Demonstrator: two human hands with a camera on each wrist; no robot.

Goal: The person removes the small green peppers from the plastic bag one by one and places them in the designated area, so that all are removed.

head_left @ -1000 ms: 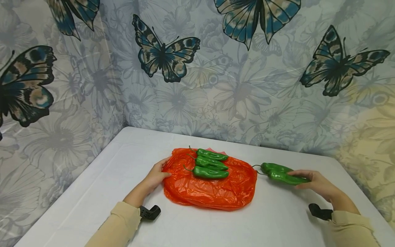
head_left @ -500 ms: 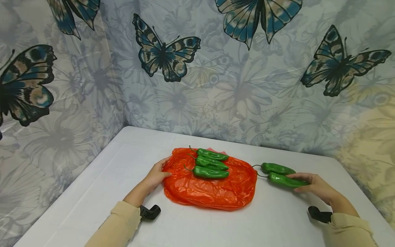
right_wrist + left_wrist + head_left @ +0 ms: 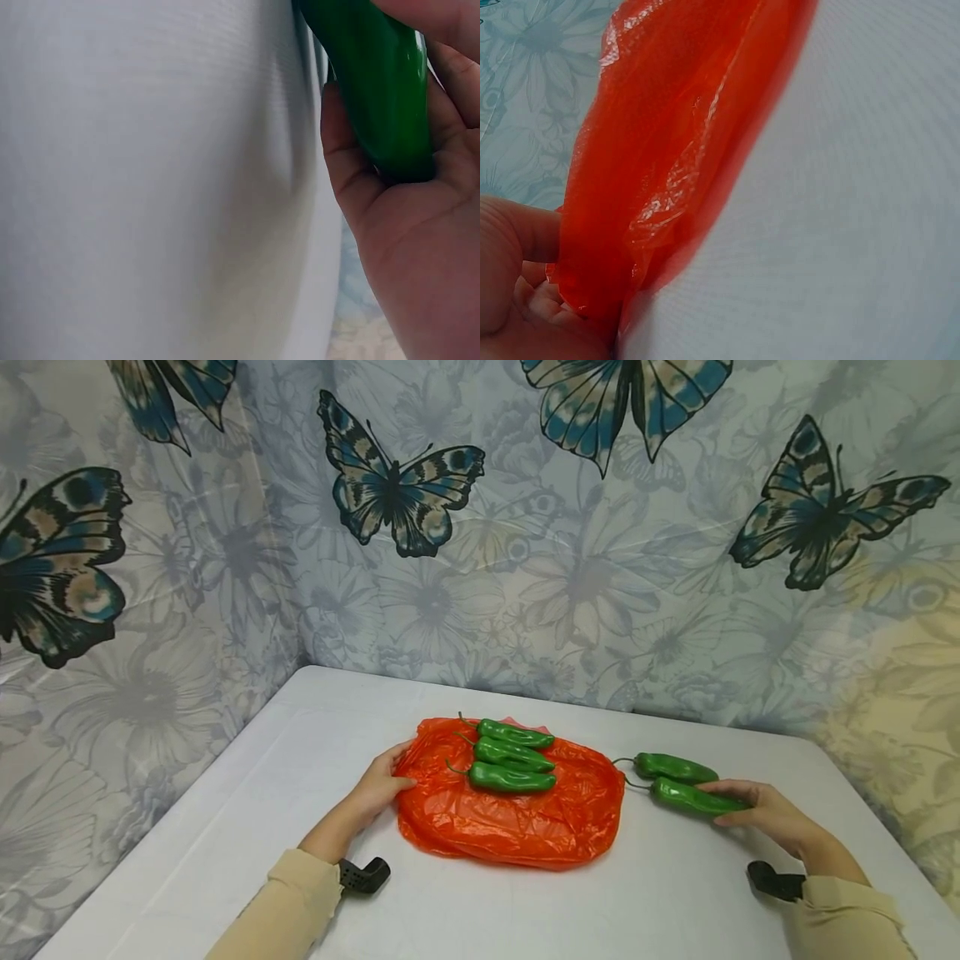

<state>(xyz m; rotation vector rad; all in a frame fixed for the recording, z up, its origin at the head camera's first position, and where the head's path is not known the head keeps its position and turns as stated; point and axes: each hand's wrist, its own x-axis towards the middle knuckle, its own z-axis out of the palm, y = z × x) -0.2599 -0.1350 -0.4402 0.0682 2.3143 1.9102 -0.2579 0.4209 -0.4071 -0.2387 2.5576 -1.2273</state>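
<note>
My left hand (image 3: 377,795) pinches the left edge of a red plastic bag (image 3: 510,833) lying flat on the table. In the left wrist view the bag's edge (image 3: 596,247) sits between thumb and fingers. Three green chili peppers lie in a row on the bag: a far one (image 3: 519,734), a middle one (image 3: 513,754) and a near one (image 3: 513,777). Right of the bag, my right hand (image 3: 767,814) grips the tip end of another green pepper (image 3: 692,796). The right wrist view shows this pepper (image 3: 390,97) between thumb and fingers. Just behind it lies a further green pepper (image 3: 675,767).
A white-covered table (image 3: 465,914) carries everything. A small pink edge (image 3: 528,725) shows behind the bag. Butterfly-patterned fabric (image 3: 585,585) hangs behind and at the left. Each wrist wears a black device, such as the left one (image 3: 365,876).
The right hand's pepper has shifted slightly nearer to me, so a gap now shows between it and the pepper behind. My left hand and the bag stay in place.
</note>
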